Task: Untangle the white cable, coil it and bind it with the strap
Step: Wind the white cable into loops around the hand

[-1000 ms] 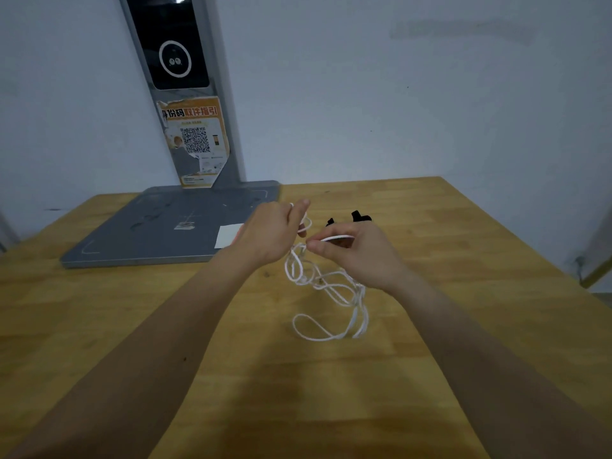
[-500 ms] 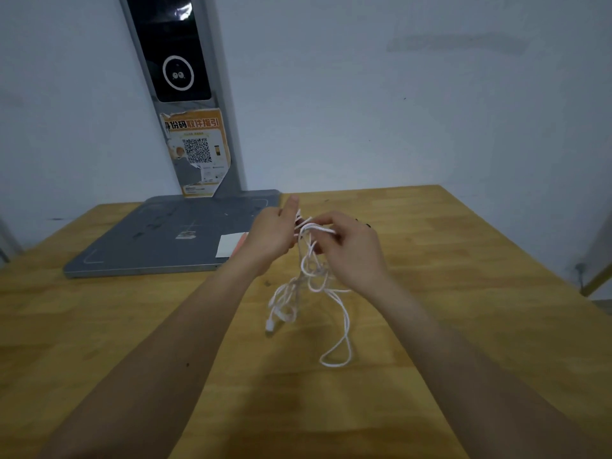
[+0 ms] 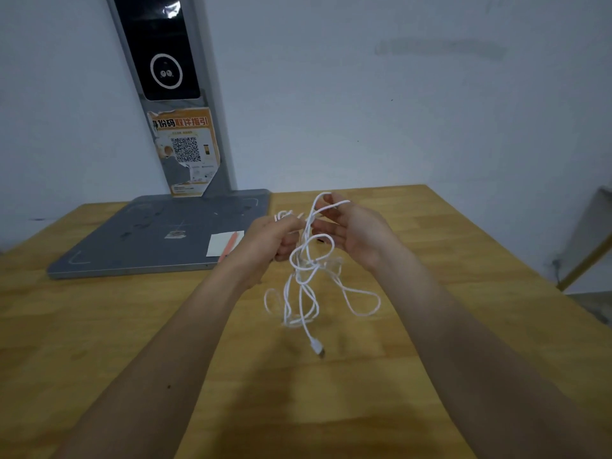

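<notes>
Head view: I have the white cable (image 3: 306, 260) lifted clear of the counter (image 3: 99, 326), held up between my two hands in front of me. My left hand (image 3: 270, 240) is curled shut, its grip pinching a strand near the top of the bundle. My right hand (image 3: 356, 231) faces it with the palm turned inward and the fingers half curled; a loop of cable runs over the fingertips, so that grip is holding the cable too, though more loosely.

By my reckoning I am early in the job. The cable hangs from my hands as a tangle: several loops cross one another just below my grip, two slack loops dangle to either side, and one end with its plug (image 3: 318, 347) swings free at the bottom, above the wood. Nothing here is a neat coil yet (the loops are all different sizes and knotted through each other).

So what is left is nearly all of it: work the crossings apart, find the other end, which I cannot pick out in the bundle, wind the length into even turns, then bind it. I cannot see the strap clearly; a small dark bit shows on the counter behind the cable, but I cannot tell what it is. The grey stand (image 3: 159, 240) sits well off to my left.
</notes>
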